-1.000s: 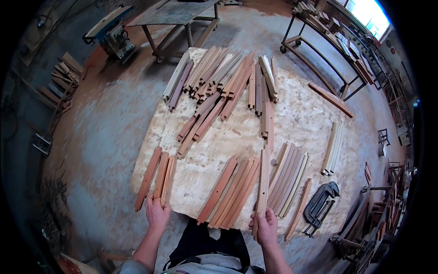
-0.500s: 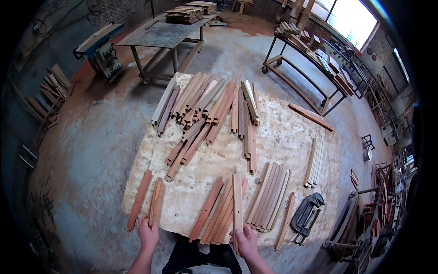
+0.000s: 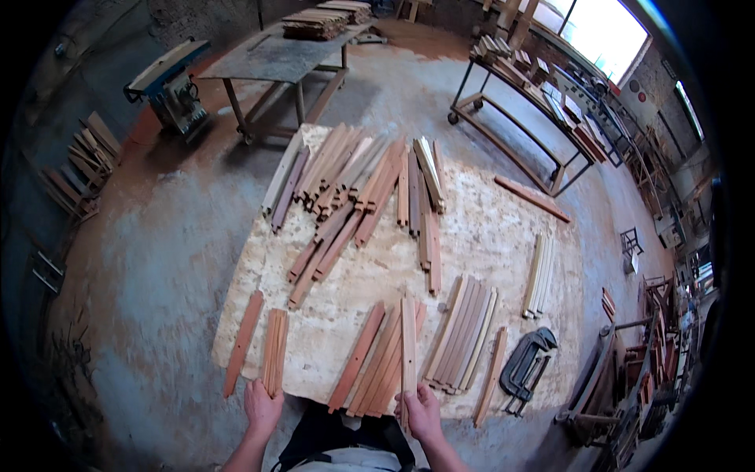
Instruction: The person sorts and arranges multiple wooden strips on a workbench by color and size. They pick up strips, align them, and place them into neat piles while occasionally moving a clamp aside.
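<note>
At the near edge of the board [image 3: 487, 244], the left hand [image 3: 263, 403] grips a reddish strip bundle [image 3: 274, 346], the right hand [image 3: 422, 411] a light strip [image 3: 408, 342]. A dark clamp [image 3: 515, 362] lies to the right; a strip heap [image 3: 379, 187] crowds the far half.

A pale, stained board [image 3: 487, 244] is spreading across the middle of the frame, carrying wooden strips. A jumbled pile [image 3: 338, 173] is sprawling over its upper left, strips overlapping. A lone reddish strip [image 3: 532, 198] is lying along the upper-right edge, with cream strips [image 3: 539, 275] sitting below. At lower right, a dark C-clamp [image 3: 528, 366] is resting near a single brown strip [image 3: 490, 377]. Brownish-grey strips [image 3: 462, 334] are lying side by side at lower centre-right. At lower left, a narrow bundle [image 3: 275, 346] is overlapping the near edge.
</note>
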`<state>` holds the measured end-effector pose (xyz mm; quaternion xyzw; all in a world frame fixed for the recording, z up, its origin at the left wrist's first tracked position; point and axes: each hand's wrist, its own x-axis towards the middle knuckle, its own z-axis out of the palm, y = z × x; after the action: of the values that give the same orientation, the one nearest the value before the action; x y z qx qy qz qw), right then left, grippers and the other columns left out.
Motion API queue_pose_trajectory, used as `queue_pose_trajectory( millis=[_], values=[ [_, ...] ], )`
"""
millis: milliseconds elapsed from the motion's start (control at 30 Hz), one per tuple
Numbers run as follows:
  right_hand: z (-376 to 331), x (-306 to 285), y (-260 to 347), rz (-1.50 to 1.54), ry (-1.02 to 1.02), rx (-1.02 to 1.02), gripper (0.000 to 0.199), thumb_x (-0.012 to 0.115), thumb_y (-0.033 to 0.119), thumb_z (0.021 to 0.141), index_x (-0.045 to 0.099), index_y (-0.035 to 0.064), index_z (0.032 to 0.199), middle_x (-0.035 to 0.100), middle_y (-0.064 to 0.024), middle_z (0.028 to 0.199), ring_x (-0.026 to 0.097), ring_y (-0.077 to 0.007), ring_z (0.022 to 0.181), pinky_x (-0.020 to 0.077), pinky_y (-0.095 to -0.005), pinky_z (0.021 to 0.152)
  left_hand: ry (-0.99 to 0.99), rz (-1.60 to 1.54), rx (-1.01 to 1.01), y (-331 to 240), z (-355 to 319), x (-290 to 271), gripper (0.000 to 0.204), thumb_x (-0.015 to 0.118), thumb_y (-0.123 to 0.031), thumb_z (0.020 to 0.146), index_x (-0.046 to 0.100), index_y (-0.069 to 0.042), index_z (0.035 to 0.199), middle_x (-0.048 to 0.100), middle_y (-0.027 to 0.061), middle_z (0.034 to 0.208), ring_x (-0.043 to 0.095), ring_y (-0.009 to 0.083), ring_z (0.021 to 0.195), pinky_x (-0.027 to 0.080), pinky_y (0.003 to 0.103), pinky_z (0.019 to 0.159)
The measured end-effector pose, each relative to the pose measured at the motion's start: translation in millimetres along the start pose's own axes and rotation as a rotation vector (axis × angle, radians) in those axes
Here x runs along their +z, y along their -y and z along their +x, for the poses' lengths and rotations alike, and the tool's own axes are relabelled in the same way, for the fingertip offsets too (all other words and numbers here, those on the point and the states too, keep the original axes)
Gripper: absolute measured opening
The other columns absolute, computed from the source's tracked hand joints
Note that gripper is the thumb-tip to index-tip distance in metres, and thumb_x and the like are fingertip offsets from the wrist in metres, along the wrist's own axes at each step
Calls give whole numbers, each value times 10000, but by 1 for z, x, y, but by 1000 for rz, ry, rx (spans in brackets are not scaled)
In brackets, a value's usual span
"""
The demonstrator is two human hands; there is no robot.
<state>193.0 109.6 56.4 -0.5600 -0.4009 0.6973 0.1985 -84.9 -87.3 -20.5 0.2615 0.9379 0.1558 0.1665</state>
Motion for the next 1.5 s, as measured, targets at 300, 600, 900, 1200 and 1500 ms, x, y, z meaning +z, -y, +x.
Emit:
queue_pose_trajectory(
  millis=[300, 600, 900, 1200, 1500],
  values=[
    [0, -15, -1, 23, -59, -9, 234, 534, 154, 1005, 500, -6, 1173, 657, -111, 877, 636, -141, 632, 555, -269, 568, 41, 70, 247, -59, 10, -8, 446, 718, -210, 747, 561, 9, 1102, 559, 196, 1055, 564, 383, 1013, 476, 500, 860],
    [-2, -11, 5, 58, -67, -10, 236, 543, 178, 1015, 502, 9, 1174, 652, -112, 867, 634, -150, 610, 559, -275, 554, -78, 132, 266, -71, 51, 0, 544, 680, -242, 801, 530, 48, 1237, 571, 211, 1070, 555, 384, 1037, 455, 492, 892],
    [-1, -10, 2, 62, -48, -15, 211, 543, 163, 1008, 519, 3, 1142, 656, -107, 850, 634, -148, 598, 545, -270, 529, -47, 182, 27, 24, 113, -39, 344, 636, -186, 840, 615, 43, 1095, 592, 210, 1077, 578, 366, 1013, 471, 466, 892],
    [0, -7, 3, 12, -54, -12, 190, 520, 152, 1006, 519, -3, 1116, 651, -104, 849, 621, -146, 600, 536, -277, 551, 279, -501, 77, -20, 72, -53, 406, 560, -113, 888, 588, 7, 1274, 642, 184, 1144, 627, 279, 1060, 477, 367, 934],
    [4, -8, -3, 42, -6, -20, 252, 547, 157, 1004, 497, -13, 1183, 655, -108, 869, 630, -147, 619, 539, -277, 554, 208, -254, 332, -37, 95, -17, 302, 541, -179, 941, 631, -4, 1171, 655, 225, 1045, 624, 409, 1008, 498, 435, 906]
  ],
)
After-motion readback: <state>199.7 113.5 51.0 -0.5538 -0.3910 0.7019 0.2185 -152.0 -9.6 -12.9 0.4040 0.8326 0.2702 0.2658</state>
